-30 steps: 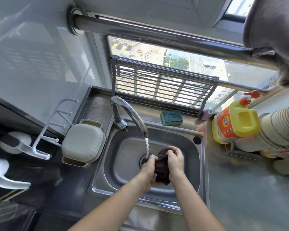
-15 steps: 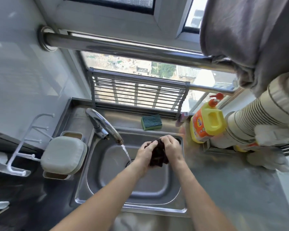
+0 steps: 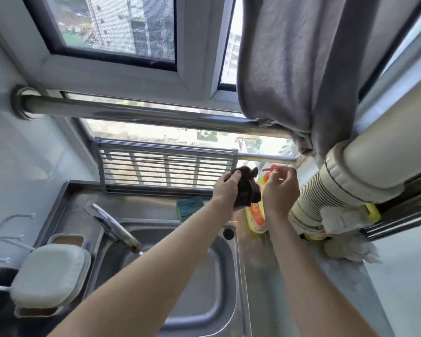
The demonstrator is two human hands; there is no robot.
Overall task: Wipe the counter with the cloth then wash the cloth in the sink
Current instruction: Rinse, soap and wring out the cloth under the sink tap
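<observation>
- Left hand [image 3: 225,188] grip holds the bunched dark cloth [image 3: 248,190], far right above the sink [image 3: 204,288].
- Right hand [image 3: 280,188]: fingers curled, pinching the cloth's edge.
- Yellow bottle [image 3: 255,215] label unreadable.

Home kitchen, high-rise flat. Steel sink [image 3: 219,300] and faucet [image 3: 112,224] sitting in a steel counter [image 3: 289,288] under a window [image 3: 112,27] overlooking tower blocks. Sponge [image 3: 189,206], detergent bottle [image 3: 254,216] and drying rack [image 3: 165,166] standing behind; towel [image 3: 301,69] hanging above.
</observation>
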